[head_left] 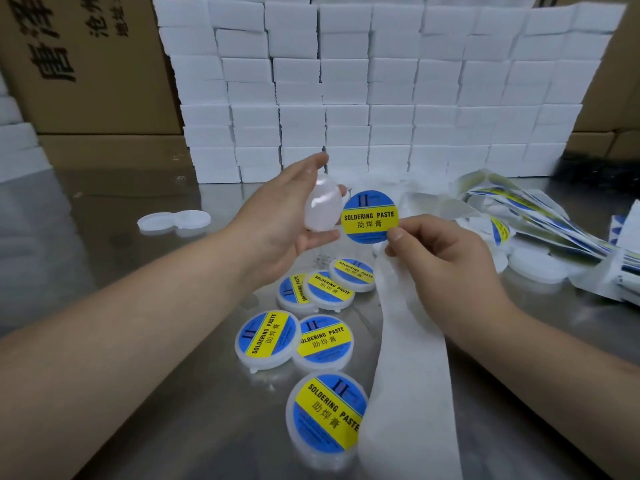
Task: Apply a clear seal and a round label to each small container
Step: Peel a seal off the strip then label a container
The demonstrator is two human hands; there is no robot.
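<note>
A: Hands, quick?
B: My left hand (277,223) grips the small translucent white round plastic container (320,209) on edge, thumb above and fingers curled beneath, raised over the shiny steel table (104,265). My right hand (446,258) pinches the round blue-and-yellow sticker label (370,216) at its lower edge between thumb and forefinger. The label is just beside the container, near its rim.

A: Is the label off its liner?
B: Looks so. The long white paper backing strip (412,358) hangs from under my right hand and runs down toward me, overlapping the nearest labelled tub.

A: What goes wrong from here?
B: Alignment, mostly. The container is tilted and blurred. If I land the label before squaring the two up, I expect it to go on off-centre or creased. Because I hold it by one edge only, it may flop, fold on itself or stick to my fingers. The loose strip could also drag across the six labelled white containers (325,341) below and shove them.

A: Is the clear seal on?
B: Cannot tell, the plastic is too pale and blurred. If it's missing, the label goes onto an unsealed container and a step is skipped.

A: Anything else nearby?
B: Two unlabelled white round pieces (173,221) sit on the table at left. There's a heap of used label sheets (519,216) at right and a wall of white boxes (346,98) behind.
</note>
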